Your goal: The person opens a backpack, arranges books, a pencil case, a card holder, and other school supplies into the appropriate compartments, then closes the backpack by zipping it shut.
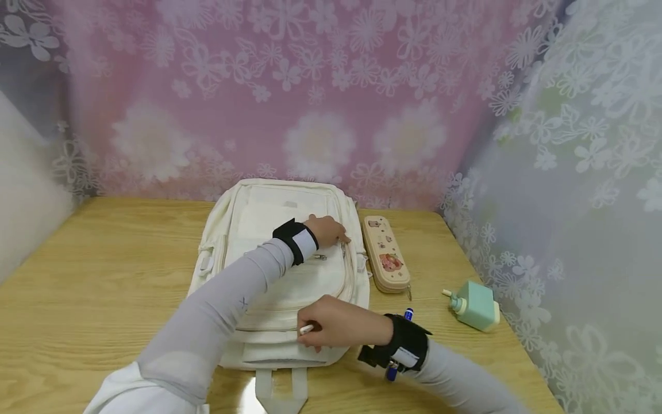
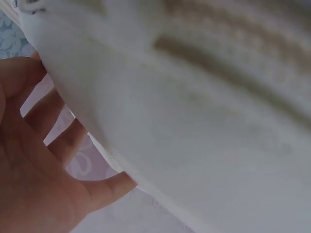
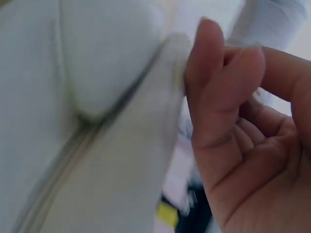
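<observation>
A cream-white backpack [image 1: 274, 230] lies on the table with zippered pockets on its front. My left hand [image 1: 327, 231] reaches across to its upper right, fingertips at the zipper seam of the front panel. In the left wrist view, the fingers of my left hand [image 2: 43, 141] are spread along the white fabric's edge, some tips hidden by it. Near the bag's lower pocket, my right hand [image 1: 336, 322] is curled, pinching a small white stick-like thing [image 1: 307, 329]. The right wrist view has my right hand [image 3: 248, 131] beside the white fabric, its fingers folded in.
To the bag's right lies a cream pencil case [image 1: 385, 253] with cartoon prints. Farther right is a mint-green, box-shaped thing [image 1: 476, 306] with a cream spout-like end. A blue pen [image 1: 408, 314] shows partly behind my right wrist. Floral cloth [image 1: 320, 86] hangs behind the wooden table [image 1: 103, 276].
</observation>
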`<state>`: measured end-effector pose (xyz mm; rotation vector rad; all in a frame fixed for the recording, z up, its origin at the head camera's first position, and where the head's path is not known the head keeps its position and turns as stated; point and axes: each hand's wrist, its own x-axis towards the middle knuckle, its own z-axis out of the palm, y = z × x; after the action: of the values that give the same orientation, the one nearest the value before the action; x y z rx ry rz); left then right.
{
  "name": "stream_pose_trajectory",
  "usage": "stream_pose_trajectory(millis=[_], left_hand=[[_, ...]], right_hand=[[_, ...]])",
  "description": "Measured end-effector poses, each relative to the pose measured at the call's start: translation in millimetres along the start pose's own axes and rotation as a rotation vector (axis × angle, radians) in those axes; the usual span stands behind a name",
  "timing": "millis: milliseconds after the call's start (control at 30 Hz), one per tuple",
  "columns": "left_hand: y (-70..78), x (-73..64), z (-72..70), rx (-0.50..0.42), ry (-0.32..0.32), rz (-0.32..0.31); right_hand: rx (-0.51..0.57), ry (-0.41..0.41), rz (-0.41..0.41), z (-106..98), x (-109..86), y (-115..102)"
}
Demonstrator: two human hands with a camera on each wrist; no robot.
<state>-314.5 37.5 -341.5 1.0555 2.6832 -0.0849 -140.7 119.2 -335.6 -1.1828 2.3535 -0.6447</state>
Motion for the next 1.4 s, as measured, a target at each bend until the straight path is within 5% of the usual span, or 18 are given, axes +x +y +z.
stream_pose_trajectory(millis=[33,133,167,267,367,433,533,633,733,1000,1133,1267,1400], left_hand=[[-1.6,3.5,3.4,0.001,-0.002,0.002],[-35.9,58.0,48.7,-0.072,0.053,0.145],[-41.4,69.3,56.3,-0.09,0.027,0.174],[-45.9,68.8,63.5,-0.194,-0.03,0.261],[-12.7,-6.8,25.1,-0.256,-0.067,0.245],[-2.8,-51.5,14.4,-0.319,0.001,0.303],[-1.3,-98.4,15.4,-0.324,0.127,0.385],[-2.2,-131.4,23.7,-0.321,0.198,0.404],[-0.4,-152.5,32.7,-0.377,0.184,0.392],[11.7,-177.8,50.9,-0.706,-0.08,0.367],[14.6,-185.5,55.5,-0.783,-0.079,0.35],[16.4,-197.7,55.6,-0.842,-0.055,0.336],[20.8,-207.2,53.9,-0.85,0.029,0.311]], right_hand=[[-0.023,-0.007,-0.017,4.3,6.8,-2.6],[-0.027,-0.024,-0.015,11.0,17.6,-7.3],[-0.01,-0.021,0.001,11.5,17.4,-7.1],[0.105,0.021,0.083,8.8,7.9,-4.3],[0.185,0.109,0.151,5.1,-5.8,1.6],[0.193,0.169,0.169,4.0,-12.5,5.7],[0.187,0.233,0.169,4.0,-18.3,9.5],[0.211,0.268,0.165,5.0,-20.2,9.6],[0.229,0.299,0.151,5.2,-20.4,6.6],[0.109,0.351,0.046,2.2,-16.7,-3.7],[0.042,0.342,0.013,-1.6,-21.6,3.1],[-0.238,0.369,-0.05,-9.1,-32.5,22.8],[-0.462,0.251,-0.09,-11.1,-35.5,37.7]])
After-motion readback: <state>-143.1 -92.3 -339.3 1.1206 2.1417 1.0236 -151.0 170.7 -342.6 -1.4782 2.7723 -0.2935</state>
